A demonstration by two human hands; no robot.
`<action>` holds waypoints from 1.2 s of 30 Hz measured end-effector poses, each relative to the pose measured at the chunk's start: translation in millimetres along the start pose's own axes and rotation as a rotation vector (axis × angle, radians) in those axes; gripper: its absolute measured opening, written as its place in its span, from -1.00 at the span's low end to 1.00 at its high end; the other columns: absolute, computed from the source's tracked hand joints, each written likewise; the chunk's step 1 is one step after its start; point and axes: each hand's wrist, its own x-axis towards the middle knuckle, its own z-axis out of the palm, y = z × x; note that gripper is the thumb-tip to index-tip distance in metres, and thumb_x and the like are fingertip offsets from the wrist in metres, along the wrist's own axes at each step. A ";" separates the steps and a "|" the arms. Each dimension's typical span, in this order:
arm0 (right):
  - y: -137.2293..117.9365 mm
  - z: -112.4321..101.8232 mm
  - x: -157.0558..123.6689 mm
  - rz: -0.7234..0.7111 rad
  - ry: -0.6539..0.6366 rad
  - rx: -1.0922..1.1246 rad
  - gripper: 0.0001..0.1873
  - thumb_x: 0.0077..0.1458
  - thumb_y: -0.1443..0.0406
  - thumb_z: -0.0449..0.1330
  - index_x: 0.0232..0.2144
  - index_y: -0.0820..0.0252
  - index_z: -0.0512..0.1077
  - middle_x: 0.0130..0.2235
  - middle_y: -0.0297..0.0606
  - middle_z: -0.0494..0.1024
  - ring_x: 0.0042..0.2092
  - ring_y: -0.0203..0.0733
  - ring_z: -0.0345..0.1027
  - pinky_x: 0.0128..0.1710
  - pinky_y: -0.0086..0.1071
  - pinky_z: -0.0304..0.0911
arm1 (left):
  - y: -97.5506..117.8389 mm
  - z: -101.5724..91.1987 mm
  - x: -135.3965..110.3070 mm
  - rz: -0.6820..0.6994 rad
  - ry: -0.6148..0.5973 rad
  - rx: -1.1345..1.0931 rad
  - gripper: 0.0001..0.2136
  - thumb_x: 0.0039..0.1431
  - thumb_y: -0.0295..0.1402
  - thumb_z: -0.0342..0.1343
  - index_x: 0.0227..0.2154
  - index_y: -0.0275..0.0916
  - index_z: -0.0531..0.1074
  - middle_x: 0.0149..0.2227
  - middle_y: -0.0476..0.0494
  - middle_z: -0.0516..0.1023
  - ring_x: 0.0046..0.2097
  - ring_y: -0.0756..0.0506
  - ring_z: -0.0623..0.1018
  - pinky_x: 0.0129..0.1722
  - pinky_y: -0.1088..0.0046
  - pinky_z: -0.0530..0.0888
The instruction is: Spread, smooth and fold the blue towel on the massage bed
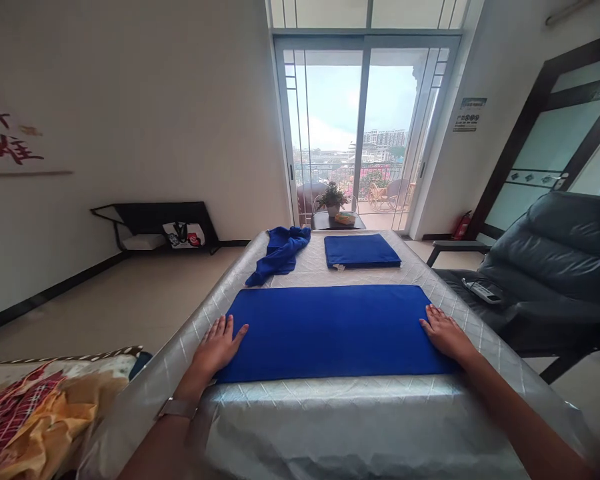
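A flat blue cloth (330, 333) lies spread as a wide rectangle near the front edge of the covered table. My left hand (217, 343) rests on its left edge, fingers stretched and spread, with a watch (179, 407) on the wrist. On the right edge of the cloth lies my right hand (445, 330), palm down with fingers extended. Neither hand grips anything. Behind the cloth, to the right, sits a neatly folded blue cloth (363, 251) with a small white tag at its front. A crumpled blue cloth (283, 252) is heaped at the back left.
The table has a shiny quilted silver cover (340, 393). A dark armchair (545, 280) with a power strip (481, 291) on it stands to the right. Several patterned fabrics (35, 413) lie at lower left. Beyond the table are a potted plant (333, 196) and a glass sliding door (325, 120).
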 end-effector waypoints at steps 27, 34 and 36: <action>-243.1 -10.7 57.5 -0.476 -0.023 0.197 -0.31 0.37 0.14 -0.26 0.41 0.39 -0.01 0.45 -0.13 -0.08 0.46 -0.07 -0.31 0.41 -0.10 -0.36 | 262.0 12.2 43.6 0.522 -0.020 -0.137 -0.25 0.41 0.04 -0.54 0.36 -0.42 0.12 0.40 -0.34 0.11 0.43 -0.19 0.06 0.41 0.14 0.02; -238.8 -7.9 62.0 -0.494 -0.039 0.204 -0.32 0.38 0.11 -0.27 0.42 0.31 -0.02 0.45 -0.18 -0.08 0.45 -0.12 -0.28 0.41 -0.15 -0.34 | 265.8 1.5 45.0 0.489 -0.095 -0.090 -0.28 0.41 0.03 -0.53 0.38 -0.38 0.07 0.42 -0.29 0.05 0.44 -0.19 0.04 0.40 0.14 0.02; -239.0 -8.4 61.6 -0.485 -0.047 0.210 -0.32 0.38 0.10 -0.27 0.42 0.31 -0.01 0.45 -0.17 -0.07 0.45 -0.11 -0.28 0.41 -0.14 -0.34 | 267.8 -2.8 48.9 0.492 -0.140 -0.067 -0.27 0.41 0.05 -0.50 0.38 -0.40 0.06 0.43 -0.30 0.04 0.44 -0.23 0.05 0.39 0.11 0.04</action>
